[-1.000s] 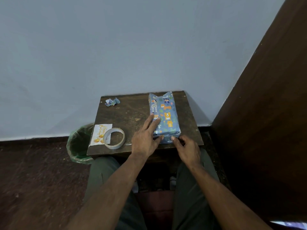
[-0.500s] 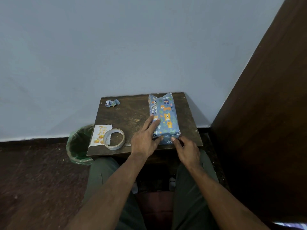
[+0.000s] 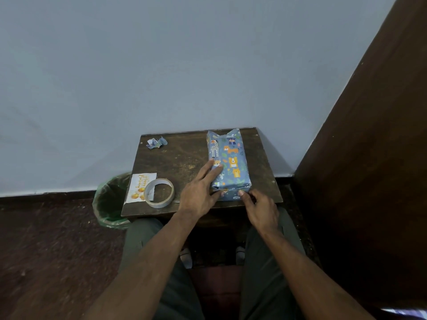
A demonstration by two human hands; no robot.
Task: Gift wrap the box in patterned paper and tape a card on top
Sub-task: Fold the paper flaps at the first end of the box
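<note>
A long box [image 3: 228, 161] wrapped in blue paper with animal prints lies on the right half of a small dark wooden table [image 3: 182, 162]. Its far end still shows loose paper points. My left hand [image 3: 201, 192] rests flat along the box's left side, fingers straight on the paper. My right hand [image 3: 262, 210] presses a fingertip against the folded paper at the box's near end. A white card [image 3: 138, 185] with orange balloons lies at the table's near left corner, and a roll of tape [image 3: 159, 192] sits partly on it.
A crumpled scrap of wrapping paper [image 3: 156, 143] lies at the table's far left corner. A bin with a green liner [image 3: 111, 199] stands on the floor left of the table. A pale wall is behind and a dark wooden panel [image 3: 369, 158] rises on the right.
</note>
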